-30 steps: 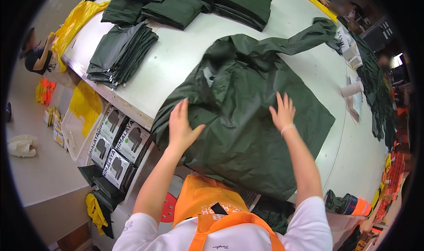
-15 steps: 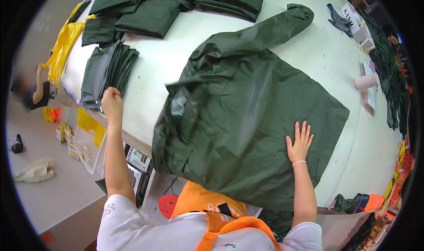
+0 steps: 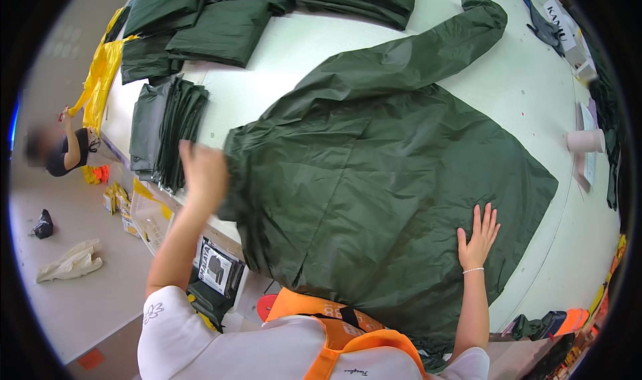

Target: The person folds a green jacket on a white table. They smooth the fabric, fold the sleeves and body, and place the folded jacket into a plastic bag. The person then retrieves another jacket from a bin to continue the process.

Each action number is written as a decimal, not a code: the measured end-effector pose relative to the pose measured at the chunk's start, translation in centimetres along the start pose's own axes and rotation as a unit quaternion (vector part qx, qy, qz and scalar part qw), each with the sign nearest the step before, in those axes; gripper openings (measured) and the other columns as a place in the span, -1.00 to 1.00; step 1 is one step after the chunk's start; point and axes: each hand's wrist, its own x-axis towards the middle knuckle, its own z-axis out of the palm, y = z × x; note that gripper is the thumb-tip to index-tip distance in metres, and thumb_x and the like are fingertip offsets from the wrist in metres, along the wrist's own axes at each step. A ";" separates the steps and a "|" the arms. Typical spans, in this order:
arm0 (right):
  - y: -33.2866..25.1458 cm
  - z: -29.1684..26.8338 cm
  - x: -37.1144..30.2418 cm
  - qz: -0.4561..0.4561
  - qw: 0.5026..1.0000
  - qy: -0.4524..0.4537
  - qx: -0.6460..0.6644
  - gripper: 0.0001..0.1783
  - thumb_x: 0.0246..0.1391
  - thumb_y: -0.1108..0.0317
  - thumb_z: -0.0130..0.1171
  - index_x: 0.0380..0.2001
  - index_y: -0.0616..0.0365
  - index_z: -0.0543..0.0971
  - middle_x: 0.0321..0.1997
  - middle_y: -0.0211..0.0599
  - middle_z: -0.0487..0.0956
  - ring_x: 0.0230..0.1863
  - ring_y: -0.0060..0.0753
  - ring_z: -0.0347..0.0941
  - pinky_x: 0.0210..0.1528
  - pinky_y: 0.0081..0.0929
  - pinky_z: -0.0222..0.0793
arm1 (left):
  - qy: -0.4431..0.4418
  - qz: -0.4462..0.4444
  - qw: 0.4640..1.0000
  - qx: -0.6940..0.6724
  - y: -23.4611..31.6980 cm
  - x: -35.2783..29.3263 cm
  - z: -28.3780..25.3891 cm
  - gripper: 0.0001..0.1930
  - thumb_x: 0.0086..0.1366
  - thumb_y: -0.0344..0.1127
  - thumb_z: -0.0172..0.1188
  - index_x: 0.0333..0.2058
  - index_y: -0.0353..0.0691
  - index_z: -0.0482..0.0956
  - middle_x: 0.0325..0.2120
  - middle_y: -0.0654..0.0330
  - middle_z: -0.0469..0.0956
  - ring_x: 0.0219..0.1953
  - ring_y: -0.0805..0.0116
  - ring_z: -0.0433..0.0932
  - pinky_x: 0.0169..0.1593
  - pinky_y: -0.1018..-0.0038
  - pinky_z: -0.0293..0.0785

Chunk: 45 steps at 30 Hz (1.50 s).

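Note:
A dark green rain jacket [image 3: 394, 193] lies spread over the white table, one sleeve [image 3: 441, 49] stretched toward the far right. My right hand [image 3: 478, 239] rests flat on the jacket's right part, fingers apart. At the jacket's left edge is my left hand [image 3: 204, 176], smeared by motion; whether it touches or grips the cloth I cannot make out. Just beyond that hand stands a stack of folded dark green pieces [image 3: 167, 129] in what looks like shiny plastic.
More folded green garments [image 3: 224, 29] are piled along the far side. On the white table [image 3: 535, 106] at right are a dark glove [image 3: 543, 27] and a pale cup [image 3: 586, 140]. A co-worker [image 3: 67, 149] handles yellow cloth [image 3: 103, 79] at far left. A packaged item [image 3: 217, 269] lies below the table edge.
My left hand has moved right, from beside the folded stack to the jacket's left edge. The raised, crumpled upper left part of the jacket now lies flatter. My right hand stays flat on it.

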 end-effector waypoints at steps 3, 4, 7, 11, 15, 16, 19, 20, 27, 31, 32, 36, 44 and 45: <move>2.1 0.4 1.5 -0.046 0.998 0.030 0.025 -0.35 0.02 0.09 0.08 0.20 0.00 0.31 0.29 -0.17 0.20 0.30 -0.02 0.04 0.30 -0.05 -0.13 | 0.252 -0.024 0.954 -0.161 -2.3 5.0 1.1 -0.57 0.08 -0.02 0.23 -0.20 -0.23 0.54 -0.23 0.11 0.54 0.00 0.19 0.42 0.20 0.00 0.04; 3.7 0.1 3.1 -0.042 0.998 0.051 0.014 -0.43 0.05 0.12 0.06 0.15 0.04 0.36 0.19 -0.15 0.30 0.19 -0.04 0.18 0.22 -0.10 0.01 | 0.274 -0.015 0.926 -0.258 -0.3 6.9 -1.1 -0.54 0.11 -0.02 0.21 -0.14 -0.26 0.53 -0.21 0.07 0.55 -0.07 0.13 0.47 0.17 0.14 0.14; 10.5 0.2 10.1 0.055 0.978 0.200 -0.013 -0.49 0.16 0.32 -0.03 0.20 0.06 0.28 0.23 -0.07 0.26 0.20 0.04 0.19 0.18 -0.16 0.11 | 0.283 0.055 0.830 -0.477 7.6 13.3 -4.8 -0.25 0.09 0.20 0.18 -0.02 -0.43 0.42 -0.11 -0.13 0.50 -0.02 -0.03 0.46 0.06 0.22 0.33; 21.7 1.0 16.0 0.210 0.953 0.139 -0.168 -0.29 0.07 0.26 0.13 0.29 -0.27 0.14 0.36 -0.24 0.11 0.31 0.00 0.05 0.30 -0.02 -0.08 | 0.225 0.118 0.840 -0.480 14.2 19.0 -11.6 -0.31 0.03 0.22 0.22 -0.12 -0.36 0.51 -0.19 -0.11 0.54 -0.10 -0.01 0.50 -0.04 0.24 0.41; 24.8 -2.7 19.7 0.187 0.971 -0.050 -0.136 -0.68 0.01 0.26 0.20 -0.11 -0.14 0.48 -0.07 -0.41 0.51 0.09 -0.30 0.32 0.26 -0.10 -0.07 | 0.194 0.134 0.794 -0.561 13.3 24.3 -11.9 -0.59 0.14 0.00 0.18 -0.32 -0.29 0.60 -0.44 -0.07 0.59 -0.33 -0.05 0.56 -0.21 0.23 0.45; 24.3 -3.3 19.9 0.218 0.967 -0.070 -0.109 -0.83 0.01 0.29 0.19 -0.29 -0.04 0.48 -0.26 -0.46 0.57 -0.08 -0.35 0.40 0.18 -0.19 0.03 | 0.214 0.116 0.753 -0.611 12.4 25.5 -12.0 -0.62 0.18 -0.02 0.15 -0.33 -0.28 0.60 -0.43 -0.08 0.58 -0.32 -0.05 0.56 -0.22 0.22 0.44; 23.0 -3.2 20.1 0.253 0.957 -0.060 -0.128 -0.84 0.02 0.31 0.18 -0.28 -0.03 0.48 -0.24 -0.45 0.57 -0.08 -0.34 0.42 0.14 -0.23 0.07 | 0.227 0.009 0.840 -0.492 12.0 27.3 -11.3 -0.62 0.26 -0.01 0.02 -0.36 -0.24 0.59 -0.44 -0.03 0.59 -0.32 -0.04 0.56 -0.21 0.17 0.43; 22.9 -3.0 20.9 0.286 0.948 -0.070 -0.122 -0.80 0.03 0.32 0.17 -0.23 -0.04 0.48 -0.18 -0.45 0.56 -0.04 -0.35 0.40 0.16 -0.20 0.06 | 0.260 -0.003 0.868 -0.424 13.1 27.2 -10.7 -0.61 0.27 0.02 -0.02 -0.31 -0.21 0.57 -0.42 -0.01 0.59 -0.29 -0.06 0.55 -0.18 0.16 0.43; 12.2 -0.7 9.6 0.032 0.988 0.144 -0.055 -0.40 0.16 0.26 0.00 0.26 0.04 0.16 0.34 -0.14 0.14 0.36 -0.02 -0.02 0.32 0.13 -0.21 | 0.425 0.048 0.743 -0.516 10.2 12.5 -6.8 -0.53 0.23 -0.25 0.12 0.08 -0.30 0.33 -0.03 -0.08 0.44 0.04 0.03 0.41 0.07 0.33 0.32; -3.0 -0.3 -4.7 0.041 0.997 -0.031 0.052 -0.30 0.11 0.21 0.01 0.30 0.10 0.09 0.41 -0.01 -0.05 0.41 0.14 -0.23 0.34 0.16 -0.37 | 0.162 0.085 0.900 -0.396 12.7 -6.8 3.2 -0.14 0.12 -0.02 0.18 0.26 -0.33 -0.01 0.29 -0.17 -0.09 0.34 -0.09 -0.10 0.30 0.00 -0.18; -5.3 0.0 -8.6 0.065 0.994 -0.065 0.058 -0.26 0.09 0.19 0.04 0.30 0.11 0.08 0.41 0.02 -0.08 0.42 0.17 -0.26 0.33 0.18 -0.37 | 0.146 0.054 0.910 -0.384 13.3 -9.5 5.9 -0.14 0.14 0.01 0.17 0.27 -0.33 -0.01 0.29 -0.19 -0.09 0.33 -0.11 -0.10 0.29 -0.04 -0.18; -8.5 2.2 -13.5 0.104 0.993 -0.047 -0.009 -0.23 0.09 0.08 -0.01 0.31 0.11 0.06 0.42 0.04 -0.12 0.42 0.18 -0.29 0.32 0.20 -0.35 | 0.140 -0.031 0.896 -0.420 12.2 -13.4 12.7 -0.16 0.15 -0.01 0.16 0.24 -0.40 0.01 0.28 -0.19 -0.04 0.31 -0.14 -0.04 0.29 0.08 -0.07; -6.3 3.7 -2.4 0.060 0.994 0.073 -0.049 -0.34 0.19 -0.02 -0.12 0.32 -0.14 0.08 0.43 -0.17 -0.06 0.42 0.00 -0.19 0.31 0.17 -0.22 | 0.321 -0.004 0.843 -0.433 13.0 -3.1 10.3 -0.22 0.19 0.10 0.06 0.20 -0.40 0.13 0.23 -0.16 0.11 0.28 -0.06 0.08 0.27 0.16 0.03; -5.6 4.0 -1.0 0.056 0.994 0.080 -0.049 -0.34 0.20 -0.04 -0.13 0.32 -0.14 0.08 0.43 -0.15 -0.06 0.42 -0.01 -0.19 0.31 0.17 -0.22 | 0.337 -0.001 0.837 -0.432 13.1 -1.4 10.2 -0.23 0.18 0.09 0.08 0.19 -0.38 0.14 0.22 -0.14 0.12 0.27 -0.05 0.08 0.27 0.16 0.03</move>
